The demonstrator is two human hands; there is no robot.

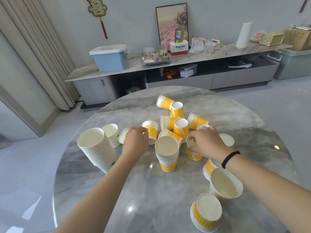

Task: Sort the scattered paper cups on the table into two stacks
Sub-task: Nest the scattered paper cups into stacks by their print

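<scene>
two stacks stand on the table (168, 207): a tall white stack (97, 148) at left, a shorter yellow stack (166, 155) mid-table. roughly a dozen loose yellow cups (180, 126) remain. right hand (207, 142) pinches one cup's rim (191, 142); left hand (136, 140) curls around another (150, 133).

"Panasonic" on the red-and-white box (178, 47); cups (196, 120) seemingly read "LUCKY".
</scene>
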